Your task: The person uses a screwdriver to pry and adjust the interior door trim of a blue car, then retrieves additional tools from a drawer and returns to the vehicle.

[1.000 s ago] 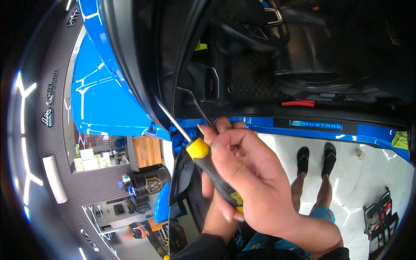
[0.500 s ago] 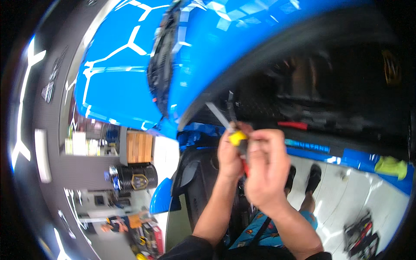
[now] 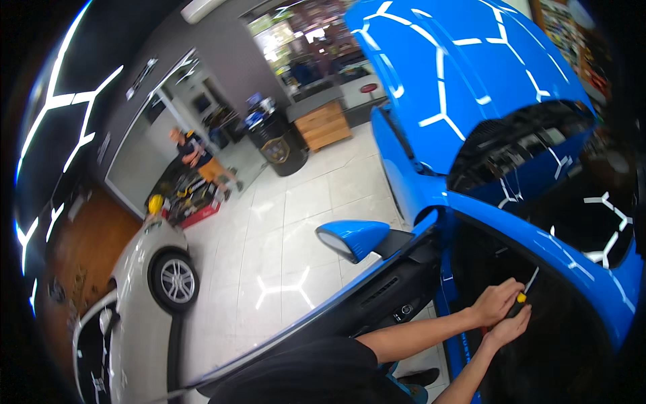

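Both my hands are together at the open doorway of a blue car (image 3: 592,249). They are closed around a hand tool (image 3: 521,297) with a slim silver blade and a yellow-and-dark handle. Fingers of my left hand (image 3: 496,303) reach over the handle near its yellow part. Just below, my right hand (image 3: 508,330) grips the lower part, most of which the hands hide. The blade points up and to the right, against the dark interior. Its exact kind is too small to tell.
The open car door (image 3: 377,303) with its blue mirror (image 3: 356,239) lies left of my arms. The hood (image 3: 451,74) stands raised. Further left are a light-coloured car (image 3: 145,269), a person (image 3: 198,158), a black barrel (image 3: 276,145) and a wooden crate (image 3: 324,126).
My view has swung left and up, so the hands now appear at the lower right. The tool stays in both hands, and more of the workshop shows.
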{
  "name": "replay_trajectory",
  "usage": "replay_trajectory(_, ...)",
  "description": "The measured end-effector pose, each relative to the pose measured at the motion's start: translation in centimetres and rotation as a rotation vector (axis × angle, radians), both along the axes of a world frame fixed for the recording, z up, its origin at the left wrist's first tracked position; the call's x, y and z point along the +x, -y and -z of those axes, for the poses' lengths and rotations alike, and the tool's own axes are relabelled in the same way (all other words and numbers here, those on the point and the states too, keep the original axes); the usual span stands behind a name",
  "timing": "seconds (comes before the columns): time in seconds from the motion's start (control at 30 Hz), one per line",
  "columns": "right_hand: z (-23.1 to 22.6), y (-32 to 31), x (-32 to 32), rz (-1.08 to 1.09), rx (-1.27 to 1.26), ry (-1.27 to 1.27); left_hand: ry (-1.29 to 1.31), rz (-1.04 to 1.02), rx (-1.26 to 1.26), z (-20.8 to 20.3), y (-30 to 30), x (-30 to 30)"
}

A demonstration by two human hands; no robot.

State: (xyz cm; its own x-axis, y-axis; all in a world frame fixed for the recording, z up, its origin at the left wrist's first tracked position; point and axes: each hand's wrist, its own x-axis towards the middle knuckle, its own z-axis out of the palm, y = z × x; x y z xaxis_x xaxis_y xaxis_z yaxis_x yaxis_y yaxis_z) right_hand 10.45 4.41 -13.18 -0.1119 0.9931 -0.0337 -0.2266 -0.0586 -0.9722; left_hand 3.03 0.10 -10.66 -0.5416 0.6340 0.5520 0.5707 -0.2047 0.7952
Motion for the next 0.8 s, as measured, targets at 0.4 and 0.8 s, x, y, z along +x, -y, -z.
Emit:
replay_trajectory(0.4, 0.7, 0.8, -0.4, -0.173, 0.022, 0.118, -0.019, 0.041, -0.081, -1.5, 2.4, -1.0)
replay_trajectory(0.8, 0.8, 2.5, 5.8, -0.755, -0.839, -0.598, 0.064, 0.075, -0.114, -2.6, 3.1, -0.4)
